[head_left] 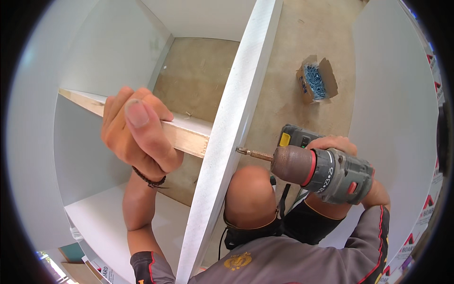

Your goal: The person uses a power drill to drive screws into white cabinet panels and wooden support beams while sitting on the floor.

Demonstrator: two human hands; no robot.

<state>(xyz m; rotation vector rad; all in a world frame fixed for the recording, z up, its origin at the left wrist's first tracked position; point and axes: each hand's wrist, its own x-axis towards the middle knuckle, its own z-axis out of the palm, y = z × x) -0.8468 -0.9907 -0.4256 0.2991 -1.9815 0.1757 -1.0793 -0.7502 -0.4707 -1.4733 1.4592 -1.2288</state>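
So the whole thing hinges on the line between the drill bit and the shelf edge. The cordless drill (326, 174) sits in the right hand (343, 146), grip wrapped tight around the handle, and its long axis runs nearly flat, pointing left. The driver bit (253, 153) has its tip touching the outer face of the white upright panel (231, 137), roughly at the height where the shelf board (182, 135) butts against that panel from the other side. Can't tell whether there's a screw on the tip, it's too small to see.

The left hand (137, 135) is on the far side of the panel, grip clamped over the front edge of the shelf board, thumb on top and fingers curled under it. So left hand is nearer the board, right hand nearer the panel face, and the panel stands between the two.

A bent knee (249, 191) sits just below the drill, close against the panel. Off on the plywood floor (283, 71), well apart from both hands, is an open cardboard box of screws (316, 80).
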